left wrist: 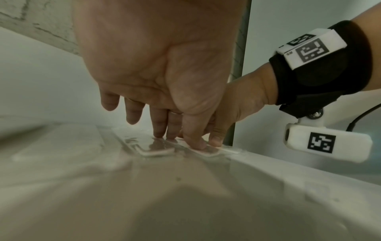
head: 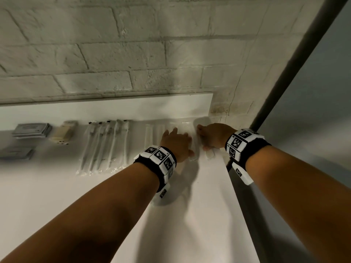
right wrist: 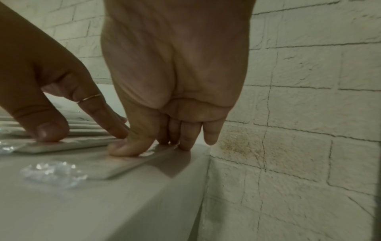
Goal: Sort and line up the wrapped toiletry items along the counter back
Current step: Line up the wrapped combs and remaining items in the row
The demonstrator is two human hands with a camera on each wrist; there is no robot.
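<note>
On a white counter (head: 57,196) against a pale brick wall (head: 95,54), we see wrapped toiletries set in a row along the back. From the left lie two stacks of grey packets (head: 32,130), a cream-coloured packet (head: 63,134), then a bundle of wrapped toothbrushes (head: 106,145) lying side by side with their heads toward the wall. Next come several flat white strips in clear wrap (head: 153,133), just beside the toothbrushes. Our left hand (head: 175,144) rests on one wrapped strip (right wrist: 68,145), fingers straight and pressing down at the tips, thumb flat on the near end; a thin ring (right wrist: 88,98) shows on one finger. Touching it, our right hand (head: 213,136) presses the last strip (right wrist: 123,163), which lies at the counter's right end by the corner, its crinkled wrapper end (right wrist: 53,171) pointing toward us. Neither hand curls round anything; both press flat. Farther right stands a dark frame (head: 284,73) beside a grey panel (head: 313,92).
</note>
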